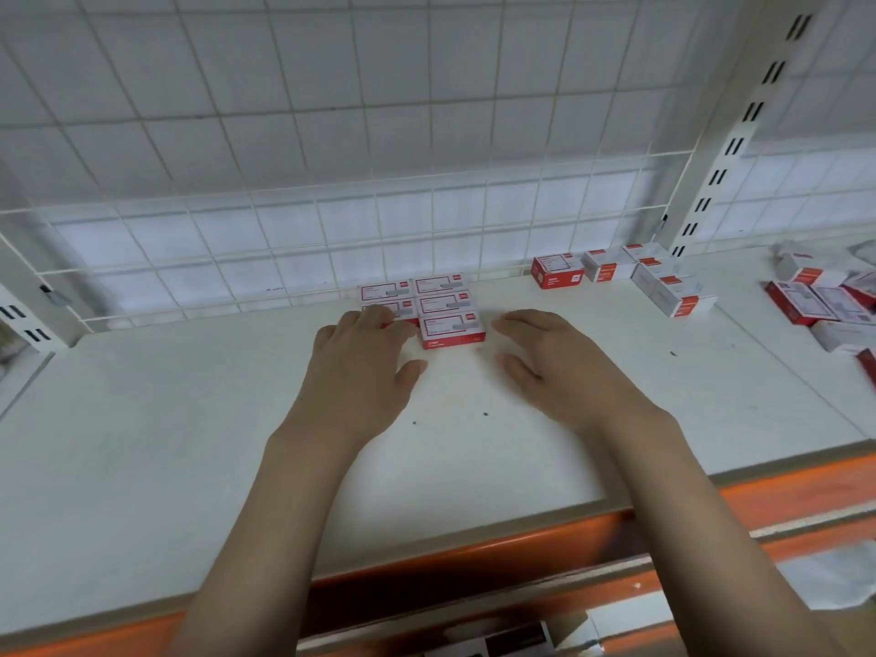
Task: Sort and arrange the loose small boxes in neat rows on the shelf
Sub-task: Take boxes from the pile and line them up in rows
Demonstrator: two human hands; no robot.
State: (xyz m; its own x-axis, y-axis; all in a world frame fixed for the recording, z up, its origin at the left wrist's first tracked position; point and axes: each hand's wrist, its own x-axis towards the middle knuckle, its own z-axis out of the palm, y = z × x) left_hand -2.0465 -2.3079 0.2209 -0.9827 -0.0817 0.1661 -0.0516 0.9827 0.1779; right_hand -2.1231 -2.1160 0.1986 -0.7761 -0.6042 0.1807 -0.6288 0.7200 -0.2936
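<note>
Several small red-and-white boxes lie flat in two neat columns at the back middle of the white shelf, against the wire grid. My left hand lies flat with straight fingers, its fingertips touching the front box of the left column. My right hand hovers flat just right of the group, fingers straight, holding nothing and a short gap away from the front right box. More loose boxes sit in a rough cluster at the back right.
A white slotted upright stands at the back right. Beyond it, on the neighbouring shelf section, lies a jumbled pile of the same boxes. A white wire grid backs the shelf. The orange shelf front runs below my forearms.
</note>
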